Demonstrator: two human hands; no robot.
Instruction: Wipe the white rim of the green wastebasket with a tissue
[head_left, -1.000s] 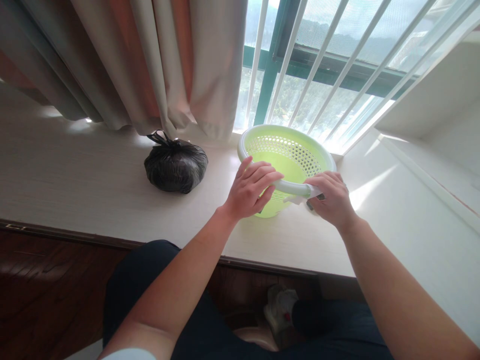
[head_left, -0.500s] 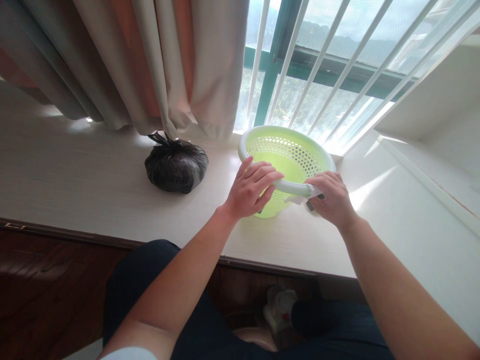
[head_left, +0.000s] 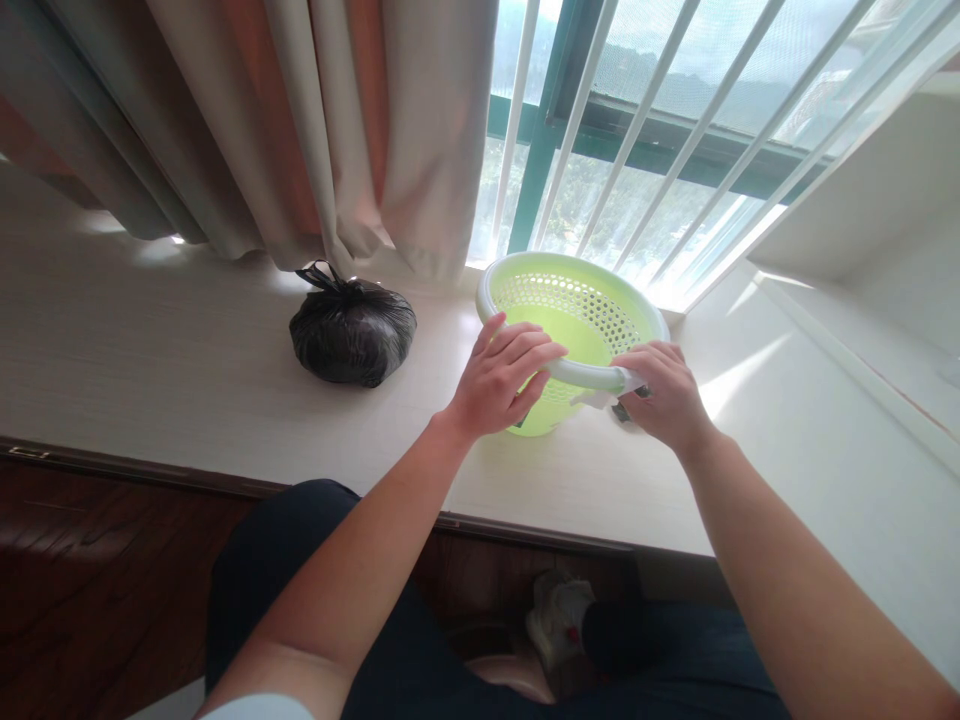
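A light green wastebasket [head_left: 546, 405] with a pale grey rim and a band of round holes stands on the white window ledge. My left hand [head_left: 504, 378] is closed over the near left part of its rim, fingers curled across the edge. At the near right, my right hand [head_left: 664, 390] grips the rim. A scrap of white, thin material [head_left: 596, 399] shows at the rim beside my right fingers; I cannot tell what it is. Below that hand a small dark object [head_left: 621, 412] is mostly hidden. The inside of the basket looks bare where it shows.
A tied black plastic bag [head_left: 352, 332] sits on the ledge [head_left: 165, 360] to the left. Curtains [head_left: 427, 130] hang behind it. A barred window [head_left: 637, 140] rises behind the basket, and a white wall panel [head_left: 847, 440] borders the right. My legs are below the ledge's front edge.
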